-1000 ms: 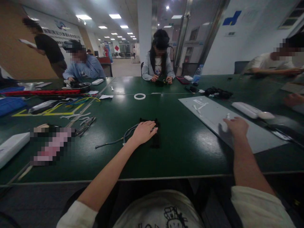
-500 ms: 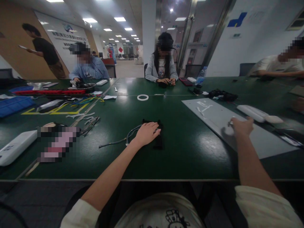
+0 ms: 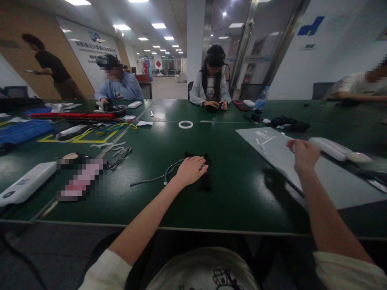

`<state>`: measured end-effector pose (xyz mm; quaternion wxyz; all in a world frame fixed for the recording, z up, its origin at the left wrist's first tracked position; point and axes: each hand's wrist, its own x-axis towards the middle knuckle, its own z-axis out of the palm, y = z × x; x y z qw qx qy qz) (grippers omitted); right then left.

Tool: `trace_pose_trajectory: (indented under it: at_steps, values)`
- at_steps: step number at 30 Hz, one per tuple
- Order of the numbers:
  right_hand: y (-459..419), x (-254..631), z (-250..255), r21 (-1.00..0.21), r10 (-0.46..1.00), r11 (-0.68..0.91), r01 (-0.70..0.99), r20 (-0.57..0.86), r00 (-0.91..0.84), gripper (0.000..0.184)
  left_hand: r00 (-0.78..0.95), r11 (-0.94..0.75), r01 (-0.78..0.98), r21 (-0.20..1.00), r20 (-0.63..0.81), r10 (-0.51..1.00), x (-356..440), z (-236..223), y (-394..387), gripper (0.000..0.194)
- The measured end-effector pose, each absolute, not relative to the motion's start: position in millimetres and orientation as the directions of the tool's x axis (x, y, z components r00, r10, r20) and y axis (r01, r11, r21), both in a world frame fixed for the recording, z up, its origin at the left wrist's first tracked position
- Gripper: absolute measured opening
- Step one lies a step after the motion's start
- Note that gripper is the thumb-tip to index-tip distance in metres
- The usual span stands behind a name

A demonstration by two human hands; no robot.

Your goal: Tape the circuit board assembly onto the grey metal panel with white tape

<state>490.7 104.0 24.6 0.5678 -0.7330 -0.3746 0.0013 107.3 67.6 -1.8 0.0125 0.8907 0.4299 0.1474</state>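
Flat over a black device on the green table lies my left hand, its fingers stretched across the top and covering most of it. Blue-grey cables run out from the device's left side. My right hand is raised above the grey board, fingertips pinched together. Something small and pale seems to be between them, too small to name. White strips lie on the board's far left corner.
A white tape roll lies beyond my left hand. Tweezers-like tools, a white power bank-like box and a blue tray are at left. At right lie a white case and black cables. People sit around the table.
My right hand has lifted higher above the board, and its shadow has moved left onto the table. My left hand stays on the black device. The whole view has turned slightly left.
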Motion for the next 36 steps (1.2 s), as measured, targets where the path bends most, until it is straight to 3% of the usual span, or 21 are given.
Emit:
trace_pose_trajectory:
  at_steps: [2, 4, 7, 10, 14, 17, 21, 24, 28, 32, 35, 36]
  values:
    - [101, 444, 34, -0.882, 0.695, 0.080, 0.465, 0.383, 0.608, 0.023, 0.587, -0.631, 0.764, 0.135, 0.259, 0.767, 108, -3, 68, 0.048]
    - [90, 386, 42, -0.937, 0.881, 0.277, 0.214, 0.336, 0.333, 0.025, 0.586, -0.632, 0.764, 0.129, 0.273, 0.763, 109, -3, 68, 0.046]
    - [64, 300, 50, -0.940, 0.945, 0.328, 0.096, 0.328, -0.024, 0.031, 0.585, -0.638, 0.758, 0.137, 0.290, 0.757, 109, -3, 67, 0.042]
    - [39, 243, 48, -0.923, 0.923, 0.348, 0.161, 0.308, -0.231, 0.032, 0.561, -0.613, 0.776, 0.147, 0.282, 0.778, 109, -2, 68, 0.035]
    - [27, 222, 33, -0.749, 0.894, 0.438, 0.497, 0.301, -0.332, 0.035, 0.632, -0.671, 0.728, 0.141, 0.244, 0.736, 106, -4, 71, 0.030]
    - [25, 223, 22, -0.506, 0.900, 0.435, 0.744, 0.266, -0.346, 0.039, 0.672, -0.709, 0.692, 0.135, 0.240, 0.701, 103, -5, 72, 0.036]
    - [18, 222, 20, -0.274, 0.888, 0.448, 0.851, 0.249, -0.387, 0.041, 0.674, -0.704, 0.703, 0.097, 0.224, 0.704, 102, -5, 70, 0.036]
    - [14, 228, 26, -0.267, 0.891, 0.445, 0.855, 0.230, -0.392, 0.044, 0.666, -0.693, 0.713, 0.104, 0.206, 0.717, 103, -4, 69, 0.037]
    - [36, 274, 35, -0.360, 0.926, 0.355, 0.863, 0.262, -0.272, 0.054, 0.611, -0.646, 0.753, 0.128, 0.231, 0.758, 106, -6, 70, 0.042]
    - [91, 367, 38, -0.489, 0.936, 0.136, 0.861, 0.349, 0.051, 0.047, 0.585, -0.625, 0.771, 0.118, 0.255, 0.770, 109, -8, 71, 0.048]
    - [122, 435, 35, -0.379, 0.904, -0.205, 0.902, 0.280, 0.323, 0.042, 0.577, -0.614, 0.781, 0.115, 0.243, 0.780, 109, -7, 70, 0.048]
    - [128, 452, 33, -0.358, 0.899, -0.254, 0.899, 0.257, 0.356, 0.042, 0.578, -0.614, 0.781, 0.117, 0.237, 0.781, 109, -7, 70, 0.049]
